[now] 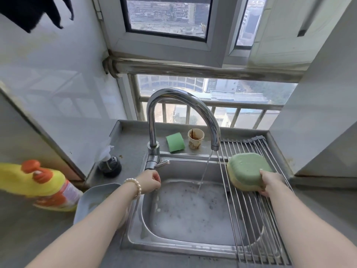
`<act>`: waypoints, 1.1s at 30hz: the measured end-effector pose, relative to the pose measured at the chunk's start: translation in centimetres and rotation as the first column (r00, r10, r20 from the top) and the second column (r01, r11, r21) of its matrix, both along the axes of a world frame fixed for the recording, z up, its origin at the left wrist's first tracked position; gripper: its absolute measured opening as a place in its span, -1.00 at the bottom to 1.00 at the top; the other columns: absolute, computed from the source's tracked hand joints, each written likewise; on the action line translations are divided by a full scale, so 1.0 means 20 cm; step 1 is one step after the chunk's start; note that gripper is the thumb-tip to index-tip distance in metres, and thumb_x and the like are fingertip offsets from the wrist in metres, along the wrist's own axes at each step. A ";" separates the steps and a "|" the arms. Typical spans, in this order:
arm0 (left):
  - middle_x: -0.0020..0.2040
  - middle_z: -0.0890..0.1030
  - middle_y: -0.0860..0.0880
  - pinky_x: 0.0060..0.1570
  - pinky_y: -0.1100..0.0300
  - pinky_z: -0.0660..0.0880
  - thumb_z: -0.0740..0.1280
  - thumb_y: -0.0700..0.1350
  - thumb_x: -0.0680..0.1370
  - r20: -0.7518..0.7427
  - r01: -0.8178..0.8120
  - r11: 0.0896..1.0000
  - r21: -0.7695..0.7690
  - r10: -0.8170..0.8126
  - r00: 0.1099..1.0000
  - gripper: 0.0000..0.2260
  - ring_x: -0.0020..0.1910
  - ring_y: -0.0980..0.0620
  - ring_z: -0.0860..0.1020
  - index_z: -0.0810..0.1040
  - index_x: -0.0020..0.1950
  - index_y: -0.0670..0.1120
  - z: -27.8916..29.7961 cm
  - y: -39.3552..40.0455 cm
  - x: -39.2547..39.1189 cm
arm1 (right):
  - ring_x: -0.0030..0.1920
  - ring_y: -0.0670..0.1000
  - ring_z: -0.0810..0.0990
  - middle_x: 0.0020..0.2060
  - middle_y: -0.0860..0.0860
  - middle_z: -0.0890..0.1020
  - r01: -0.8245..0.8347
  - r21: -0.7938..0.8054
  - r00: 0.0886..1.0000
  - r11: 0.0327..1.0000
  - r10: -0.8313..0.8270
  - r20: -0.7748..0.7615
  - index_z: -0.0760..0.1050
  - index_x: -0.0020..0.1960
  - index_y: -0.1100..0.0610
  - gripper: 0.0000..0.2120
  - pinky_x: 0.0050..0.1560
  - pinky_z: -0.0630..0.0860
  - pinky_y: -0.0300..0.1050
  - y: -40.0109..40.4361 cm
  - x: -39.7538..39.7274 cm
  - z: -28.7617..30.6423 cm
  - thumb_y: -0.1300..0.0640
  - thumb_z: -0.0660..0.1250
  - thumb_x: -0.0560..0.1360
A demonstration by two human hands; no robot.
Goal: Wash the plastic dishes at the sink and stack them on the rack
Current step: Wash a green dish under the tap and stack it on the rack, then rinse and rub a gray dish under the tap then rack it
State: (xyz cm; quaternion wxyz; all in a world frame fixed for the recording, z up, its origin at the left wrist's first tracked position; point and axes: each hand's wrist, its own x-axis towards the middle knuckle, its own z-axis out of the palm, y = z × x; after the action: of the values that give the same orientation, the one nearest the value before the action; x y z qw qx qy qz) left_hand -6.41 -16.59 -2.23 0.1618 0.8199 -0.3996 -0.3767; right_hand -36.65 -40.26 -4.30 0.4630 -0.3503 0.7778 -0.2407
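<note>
A green plastic dish (248,169) lies upside down on top of a yellow one on the wire rack (257,215) across the right side of the sink (185,215). My right hand (270,182) grips the near edge of this stack. My left hand (151,181), with loosely curled fingers and a pearl bracelet on the wrist, hovers over the sink's left rim, just below the faucet handle (161,163), holding nothing. A thin stream of water runs from the faucet (179,105) into soapy water. A pale blue dish (96,200) sits on the counter to the left.
A yellow detergent bottle with an orange cap (38,182) stands at the left edge. Behind the sink are a green sponge (174,142), a stained paper cup (195,138) and a dark bottle (110,165). A window rail runs along the back.
</note>
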 end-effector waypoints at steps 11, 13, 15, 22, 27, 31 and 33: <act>0.02 0.63 -0.06 0.07 0.17 0.52 0.22 -0.29 0.49 0.102 -0.148 0.989 0.026 0.145 0.984 -0.76 0.04 -0.02 0.58 0.62 -0.01 -0.08 -0.02 0.22 0.17 | 0.29 0.36 0.33 0.33 0.36 0.28 -0.116 -0.142 0.907 0.983 0.046 -0.419 0.14 0.41 0.39 -0.37 0.21 0.36 0.21 0.34 0.22 -0.02 0.19 0.31 0.46; 0.08 0.63 -0.06 0.14 0.14 0.51 0.17 -0.32 0.48 0.083 -0.176 0.984 0.023 0.173 0.981 -0.71 0.09 -0.03 0.57 0.62 -0.01 -0.05 -0.02 0.26 0.19 | 0.26 0.36 0.38 0.29 0.36 0.33 -0.223 -0.147 0.898 0.964 0.145 -0.415 0.23 0.33 0.38 -0.47 0.19 0.39 0.20 0.46 0.35 -0.05 0.23 0.29 0.44; 0.10 0.62 -0.04 0.15 0.12 0.51 0.14 -0.34 0.48 0.057 -0.190 0.982 0.006 0.189 0.980 -0.67 0.11 -0.04 0.56 0.61 -0.05 0.00 -0.02 0.29 0.20 | 0.21 0.33 0.44 0.22 0.30 0.41 -0.309 -0.141 0.898 0.940 0.240 -0.369 0.33 0.23 0.32 -0.60 0.14 0.42 0.12 0.57 0.49 -0.07 0.25 0.27 0.43; 0.05 0.59 0.01 0.05 0.18 0.50 0.16 -0.37 0.52 -0.064 -0.334 0.927 -0.174 0.327 0.943 -0.68 0.12 0.04 0.53 0.59 -0.01 -0.01 0.01 0.42 0.23 | -0.29 0.09 0.58 -0.26 0.10 0.57 -0.887 -0.043 0.459 0.461 0.887 0.049 0.40 -0.14 0.12 -0.79 -0.37 0.51 -0.15 1.07 1.04 -0.07 0.05 0.41 0.44; 0.00 0.61 -0.02 0.06 0.13 0.55 0.17 -0.36 0.52 -0.101 -0.382 0.901 -0.204 0.369 0.924 -0.72 0.06 0.03 0.57 0.58 -0.02 -0.05 0.04 0.53 0.30 | -0.30 0.09 0.67 -0.23 0.12 0.63 -0.972 0.050 0.225 0.228 0.973 -0.053 0.48 -0.02 0.18 -0.72 -0.27 0.64 -0.04 1.35 1.21 -0.10 -0.02 0.41 0.47; -0.06 0.64 0.00 0.06 0.14 0.56 0.20 -0.36 0.51 -0.100 -0.423 0.872 -0.245 0.411 0.906 -0.70 0.03 0.03 0.59 0.57 -0.13 0.01 0.03 0.63 0.33 | -0.32 0.20 0.67 -0.21 0.24 0.64 -0.965 0.012 0.261 0.262 0.964 -0.040 0.48 -0.10 0.26 -0.88 -0.31 0.64 0.08 1.43 1.24 -0.14 0.22 0.22 0.51; -0.08 0.64 0.05 0.09 0.11 0.55 0.22 -0.35 0.51 -0.094 -0.442 0.857 -0.265 0.433 0.897 -0.70 0.03 0.05 0.59 0.57 -0.15 0.05 0.02 0.66 0.33 | -0.35 0.25 0.66 -0.25 0.33 0.64 -0.964 -0.014 0.265 0.266 0.964 0.035 0.47 -0.18 0.29 -0.83 -0.42 0.60 0.02 1.41 1.23 -0.11 0.26 0.14 0.48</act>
State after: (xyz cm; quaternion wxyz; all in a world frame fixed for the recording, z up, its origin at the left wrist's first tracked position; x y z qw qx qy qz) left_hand 0.14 -3.40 -1.85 0.3632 0.8521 -0.2496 -0.2825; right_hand -11.97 -12.00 -6.49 0.5299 -0.7432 0.3992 0.0866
